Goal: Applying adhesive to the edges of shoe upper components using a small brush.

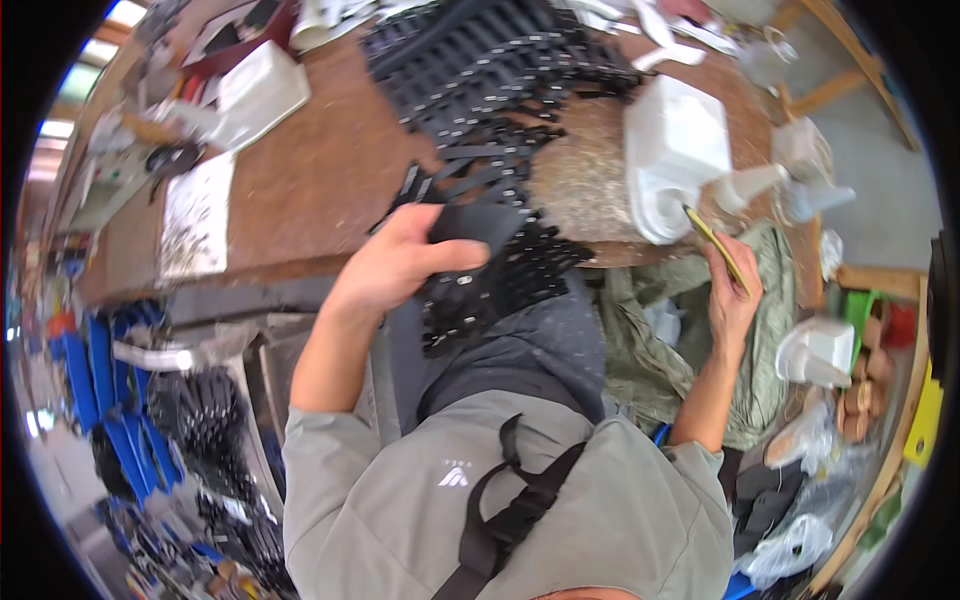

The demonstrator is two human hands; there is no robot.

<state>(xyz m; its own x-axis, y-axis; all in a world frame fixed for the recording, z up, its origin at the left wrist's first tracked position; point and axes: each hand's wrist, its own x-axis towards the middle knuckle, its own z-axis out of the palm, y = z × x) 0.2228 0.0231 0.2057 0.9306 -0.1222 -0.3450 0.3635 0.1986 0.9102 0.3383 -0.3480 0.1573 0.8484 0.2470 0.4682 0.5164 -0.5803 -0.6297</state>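
My left hand (405,255) grips a flat black leather-like piece (480,228), thumb on top, over the table's near edge. Black strips dotted with small shiny metal bits (500,285) hang beneath it onto my lap and run back into a large pile (480,70) on the table. My right hand (735,285) is closed round a slim yellow brush-like tool (722,250). Its dark tip points at the round cup at the near end of a white plastic container (678,130); whether it touches the cup, I cannot tell.
The brown tabletop (310,150) holds a stained white sheet (197,215) and another white container (262,95) at left. A green sack (760,340) hangs below the right edge. Blue bins (125,430) stand low at left, plastic bags (795,545) low at right.
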